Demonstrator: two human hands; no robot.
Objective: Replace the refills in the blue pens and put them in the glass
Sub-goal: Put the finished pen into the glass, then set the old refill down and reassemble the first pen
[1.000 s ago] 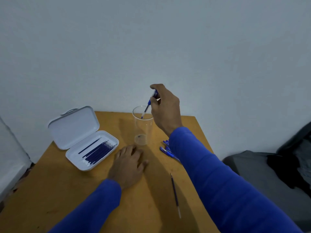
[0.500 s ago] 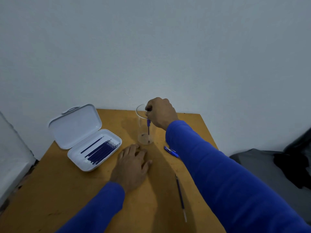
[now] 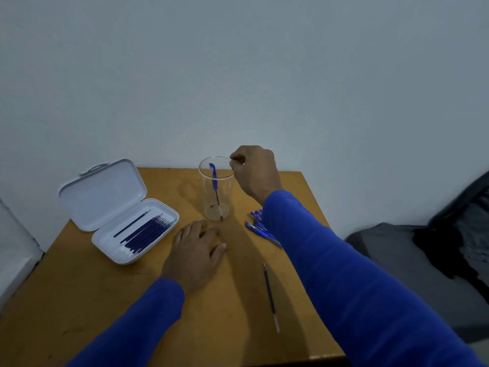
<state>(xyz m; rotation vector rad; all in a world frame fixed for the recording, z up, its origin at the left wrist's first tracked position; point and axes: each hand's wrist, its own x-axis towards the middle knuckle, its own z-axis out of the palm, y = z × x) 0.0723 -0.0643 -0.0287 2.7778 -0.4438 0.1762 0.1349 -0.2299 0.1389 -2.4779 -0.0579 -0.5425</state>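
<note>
One blue pen (image 3: pixel 213 178) is seen leaning inside the glass (image 3: pixel 217 205), just left of the right hand (image 3: pixel 255 173), fingers curled, nothing visibly held. Left hand (image 3: pixel 197 250) laid flat on tabletop (image 3: pixel 105 287). Remaining pens (image 3: pixel 258 226) partly hidden behind the right sleeve.

Wooden table (image 3: pixel 79 300), open white case (image 3: pixel 111 207), glass (image 3: pixel 216 192), loose blue pens (image 3: pixel 260 230), 1 refill (image 3: pixel 270 295), left hand (image 3: pixel 195 252) flat
</note>
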